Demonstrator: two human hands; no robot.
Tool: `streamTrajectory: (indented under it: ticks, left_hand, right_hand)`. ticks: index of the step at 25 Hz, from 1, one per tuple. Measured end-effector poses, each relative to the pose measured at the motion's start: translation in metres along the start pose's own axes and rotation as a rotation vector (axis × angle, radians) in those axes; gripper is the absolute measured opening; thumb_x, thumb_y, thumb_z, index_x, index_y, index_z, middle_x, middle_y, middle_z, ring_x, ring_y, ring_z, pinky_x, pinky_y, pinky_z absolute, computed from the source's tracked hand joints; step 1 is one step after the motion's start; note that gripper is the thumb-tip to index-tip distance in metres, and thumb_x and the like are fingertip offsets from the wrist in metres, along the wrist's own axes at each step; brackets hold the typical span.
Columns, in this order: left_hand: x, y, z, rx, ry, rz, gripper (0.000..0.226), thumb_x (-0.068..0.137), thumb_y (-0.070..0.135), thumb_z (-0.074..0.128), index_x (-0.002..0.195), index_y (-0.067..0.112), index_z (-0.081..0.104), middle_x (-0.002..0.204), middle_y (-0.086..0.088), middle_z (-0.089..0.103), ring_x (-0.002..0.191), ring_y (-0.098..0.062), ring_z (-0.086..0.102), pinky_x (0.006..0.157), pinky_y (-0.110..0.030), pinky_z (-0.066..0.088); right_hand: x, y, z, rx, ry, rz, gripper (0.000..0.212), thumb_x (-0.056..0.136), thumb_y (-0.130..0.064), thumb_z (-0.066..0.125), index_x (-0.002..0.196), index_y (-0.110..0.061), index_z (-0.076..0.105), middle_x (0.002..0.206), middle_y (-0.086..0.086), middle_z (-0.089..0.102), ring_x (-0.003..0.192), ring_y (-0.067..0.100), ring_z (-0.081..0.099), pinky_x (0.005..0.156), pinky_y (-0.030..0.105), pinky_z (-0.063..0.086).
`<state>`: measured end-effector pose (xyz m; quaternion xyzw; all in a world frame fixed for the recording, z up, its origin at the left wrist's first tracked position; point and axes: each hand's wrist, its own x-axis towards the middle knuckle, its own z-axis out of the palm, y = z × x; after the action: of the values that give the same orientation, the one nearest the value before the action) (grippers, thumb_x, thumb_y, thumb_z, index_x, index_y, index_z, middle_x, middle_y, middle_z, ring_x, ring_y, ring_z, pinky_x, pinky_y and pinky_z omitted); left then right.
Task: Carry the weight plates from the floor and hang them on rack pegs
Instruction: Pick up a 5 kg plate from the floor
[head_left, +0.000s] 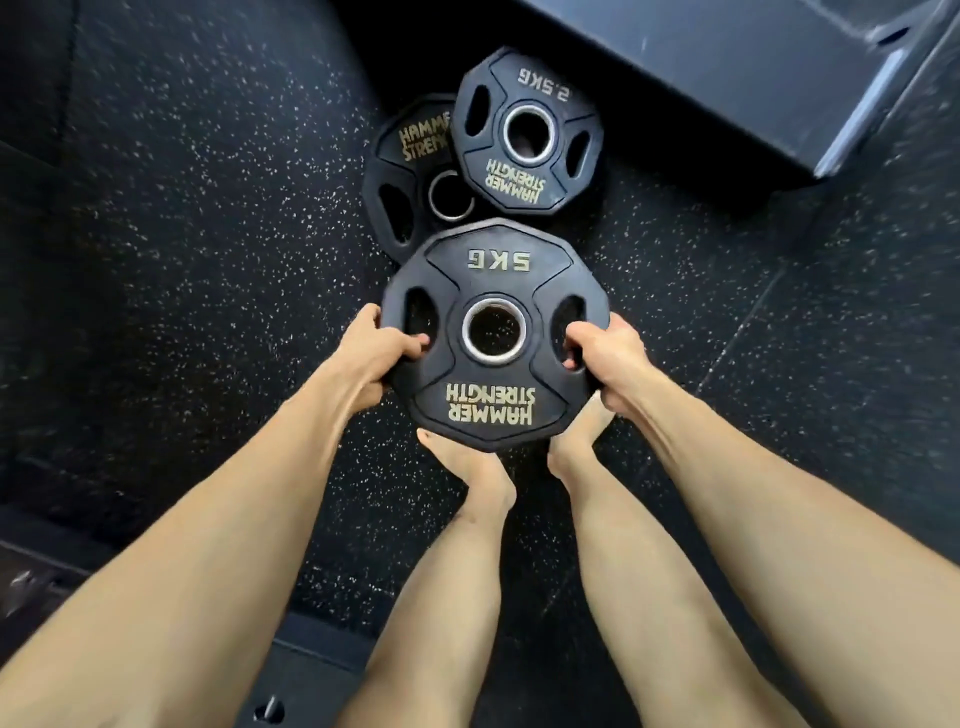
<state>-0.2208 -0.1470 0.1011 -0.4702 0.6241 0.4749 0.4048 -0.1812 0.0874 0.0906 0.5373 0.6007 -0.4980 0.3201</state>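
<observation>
Three black Hammer Strength weight plates show above a speckled rubber floor (182, 260): the 5 kg plate (496, 332) is gripped at its two side slots, the left hand (371, 358) curled round its left edge with fingertips in the slot and the right hand (605, 358) curled through the right slot. Just beyond the 5 kg plate a 2.5 kg plate (527, 130) lies partly on top of another plate (400, 171) on the floor, near a dark box (727, 78). Two bare feet (478, 467) stand just below the 5 kg plate.
</observation>
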Motion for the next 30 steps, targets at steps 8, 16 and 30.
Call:
streamTrajectory:
  ticks: [8,16,30]
  left_hand:
    - [-0.237,0.006,-0.048,-0.297,-0.006,0.217,0.03,0.063,-0.009,0.045,0.081,0.013,0.054,0.068,-0.004,0.055,0.05,-0.014,0.057,0.056,-0.023,0.047]
    - [-0.46,0.011,-0.095,-0.421,0.039,0.389,0.044,0.085,0.06,0.056,0.083,0.016,0.056,0.064,-0.001,0.053,0.052,-0.014,0.049,0.051,-0.025,0.044]
    - [-0.697,-0.08,-0.079,-1.045,0.61,0.508,0.045,0.09,0.06,0.052,0.073,0.018,0.058,0.061,0.003,0.054,0.051,-0.009,0.046,0.046,-0.021,0.035]
  right_hand:
    - [-0.22,-0.031,-0.073,0.061,-0.098,-0.25,0.019,0.083,-0.008,0.059,0.1,-0.015,0.062,0.088,0.003,0.068,0.066,0.012,0.058,0.059,0.025,0.048]
    - [-0.445,-0.084,-0.151,0.132,-0.156,-0.466,0.013,0.08,-0.019,0.069,0.091,-0.015,0.064,0.078,0.006,0.065,0.061,0.014,0.057,0.056,0.03,0.048]
    - [-0.626,-0.129,-0.182,-0.278,-0.665,-0.851,0.035,0.095,-0.044,0.057,0.095,-0.009,0.062,0.07,-0.004,0.064,0.06,0.008,0.057,0.054,0.023,0.049]
